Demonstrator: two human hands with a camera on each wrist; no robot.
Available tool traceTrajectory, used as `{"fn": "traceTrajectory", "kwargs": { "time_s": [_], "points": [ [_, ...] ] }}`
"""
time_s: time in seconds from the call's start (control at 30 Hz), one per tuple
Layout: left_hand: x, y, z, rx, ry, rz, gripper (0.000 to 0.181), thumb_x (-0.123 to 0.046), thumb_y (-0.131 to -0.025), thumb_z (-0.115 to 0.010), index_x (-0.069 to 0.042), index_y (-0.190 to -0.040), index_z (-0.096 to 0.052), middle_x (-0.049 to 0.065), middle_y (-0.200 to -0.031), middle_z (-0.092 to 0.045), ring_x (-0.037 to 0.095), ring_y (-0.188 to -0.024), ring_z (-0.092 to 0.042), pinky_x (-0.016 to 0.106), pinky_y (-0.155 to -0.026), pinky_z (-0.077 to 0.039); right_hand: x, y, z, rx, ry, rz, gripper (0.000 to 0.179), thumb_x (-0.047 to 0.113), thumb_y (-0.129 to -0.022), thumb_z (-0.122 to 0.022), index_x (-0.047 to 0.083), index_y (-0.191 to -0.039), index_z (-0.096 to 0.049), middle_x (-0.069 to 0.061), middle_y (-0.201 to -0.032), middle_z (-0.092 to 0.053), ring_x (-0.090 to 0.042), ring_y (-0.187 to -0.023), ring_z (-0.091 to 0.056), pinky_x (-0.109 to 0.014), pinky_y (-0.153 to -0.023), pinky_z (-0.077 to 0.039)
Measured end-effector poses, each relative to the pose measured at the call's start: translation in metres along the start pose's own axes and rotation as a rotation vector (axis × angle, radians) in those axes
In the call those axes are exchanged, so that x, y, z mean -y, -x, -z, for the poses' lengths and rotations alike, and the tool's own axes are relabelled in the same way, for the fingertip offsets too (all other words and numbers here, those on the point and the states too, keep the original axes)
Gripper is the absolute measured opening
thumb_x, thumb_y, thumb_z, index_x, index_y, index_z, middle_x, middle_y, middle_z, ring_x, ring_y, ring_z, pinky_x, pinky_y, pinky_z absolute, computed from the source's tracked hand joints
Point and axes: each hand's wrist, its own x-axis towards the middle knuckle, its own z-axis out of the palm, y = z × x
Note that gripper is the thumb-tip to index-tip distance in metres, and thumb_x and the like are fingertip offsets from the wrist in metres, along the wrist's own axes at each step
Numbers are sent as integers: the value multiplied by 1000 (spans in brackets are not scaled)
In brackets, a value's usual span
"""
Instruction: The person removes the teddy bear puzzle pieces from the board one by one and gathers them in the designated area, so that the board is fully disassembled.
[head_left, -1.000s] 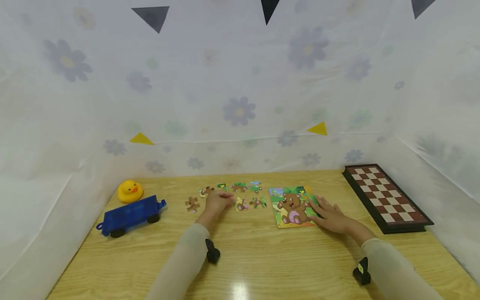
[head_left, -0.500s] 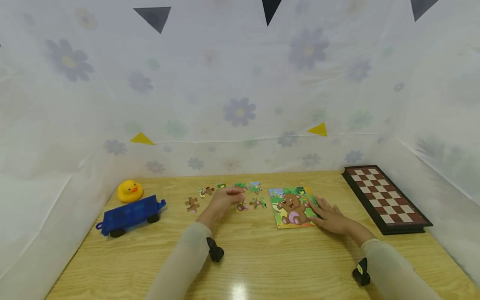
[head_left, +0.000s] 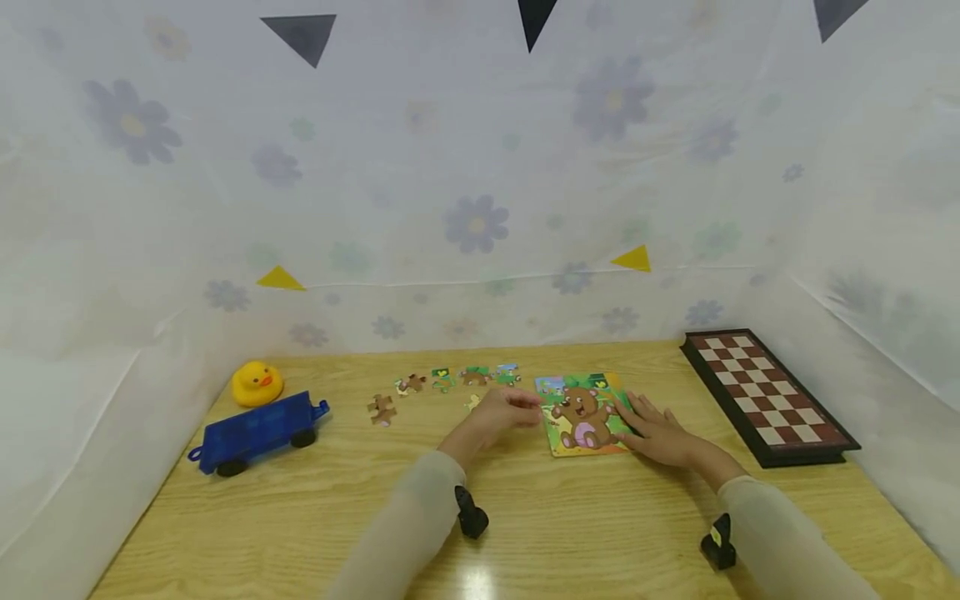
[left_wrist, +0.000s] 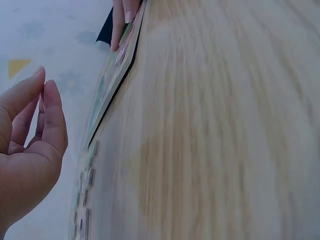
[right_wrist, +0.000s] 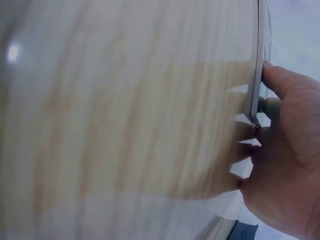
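A square puzzle board (head_left: 587, 412) with a smiling brown bear lies flat at centre right in the head view. My left hand (head_left: 501, 421) hovers just left of it, thumb and fingers bent loosely toward each other; in the left wrist view a small gap shows between the tips, with nothing visible in it. My right hand (head_left: 662, 435) rests on the board's right edge with fingers spread and mostly straight; the right wrist view shows the thumb (right_wrist: 280, 80) at that edge. Loose jigsaw pieces (head_left: 382, 409) lie left of the board, some partly hidden behind my left hand.
A yellow rubber duck (head_left: 257, 384) and a blue toy trailer (head_left: 258, 432) stand at the left of the wooden table (head_left: 570, 525). At the right lies a checkered game board (head_left: 765, 392) in a dark frame. Flower-patterned white sheeting (head_left: 420, 167) encloses the back and sides.
My left hand has moved right, from over the loose pieces to the board's left edge, uncovering the pieces at the back. My right hand has stayed on the board.
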Motion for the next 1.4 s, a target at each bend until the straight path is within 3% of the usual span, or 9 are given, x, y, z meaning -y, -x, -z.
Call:
{"fn": "traceTrajectory", "kwargs": {
  "time_s": [0.17, 0.3, 0.53, 0.7, 0.87, 1.07, 1.23, 1.4],
  "points": [
    [0, -4, -28, 51, 0, 41, 30, -1, -85, -69, 3, -114, -66, 4, -91, -66, 14, -83, -64, 33, -82, -56, 0, 0, -1, -2, 9, -8, 70, 39, -100, -44, -1, -150, -16, -30, -153, -1, -49, -138, 3, -71, -103, 8],
    [3, -6, -43, 63, -40, 58, 27, 0, -84, -69, 1, -111, -68, 5, -98, -67, 13, -85, -64, 29, -78, -56, 0, 0, 0, -5, 7, -7, 70, 39, -100, -44, -1, -150, -15, -29, -153, -1, -49, -138, 3, -71, -103, 8],
    [5, -5, -53, -5, -184, 78, 26, -3, -83, -71, -7, -109, -71, 2, -106, -67, 13, -94, -62, 28, -79, -55, 1, 1, 0, 4, 16, 1, 70, 39, -100, -44, -1, -150, -15, -29, -153, 0, -48, -139, 4, -71, -103, 8],
    [3, -4, -56, 16, -193, 101, 34, -6, -85, -69, -8, -119, -66, 2, -117, -64, 18, -108, -58, 30, -85, -53, 2, 1, 1, 5, 18, 8, 71, 42, -100, -43, -2, -149, -16, -29, -153, -1, -48, -139, 4, -72, -103, 7],
    [1, -5, -58, 80, -157, 107, 43, -7, -89, -65, -4, -130, -57, 7, -128, -58, 22, -118, -53, 35, -90, -52, -1, -1, 1, 9, 28, 13, 71, 41, -101, -42, -2, -150, -15, -30, -153, 0, -48, -138, 4, -72, -103, 7],
    [2, -7, -58, 141, -72, 136, 48, -13, -92, -63, -3, -137, -49, 7, -135, -53, 24, -116, -54, 40, -96, -47, -3, -1, 2, 20, 45, 13, 71, 42, -101, -42, -2, -150, -14, -30, -153, 0, -48, -138, 4, -72, -102, 7],
    [-2, -8, -60, 156, 43, 156, 44, -8, -93, -58, 3, -135, -48, 11, -137, -48, 23, -119, -50, 39, -98, -45, -3, -1, 4, 19, 52, 11, 72, 43, -100, -41, -2, -150, -15, -29, -153, 0, -49, -138, 4, -72, -102, 7],
    [-8, -5, -62, 134, 101, 189, 45, -10, -94, -58, 5, -134, -47, 12, -140, -44, 23, -120, -48, 40, -103, -41, -2, -2, 2, 22, 48, 11, 71, 42, -101, -41, -1, -150, -14, -29, -153, 1, -49, -138, 4, -72, -102, 7]
  ]
}}
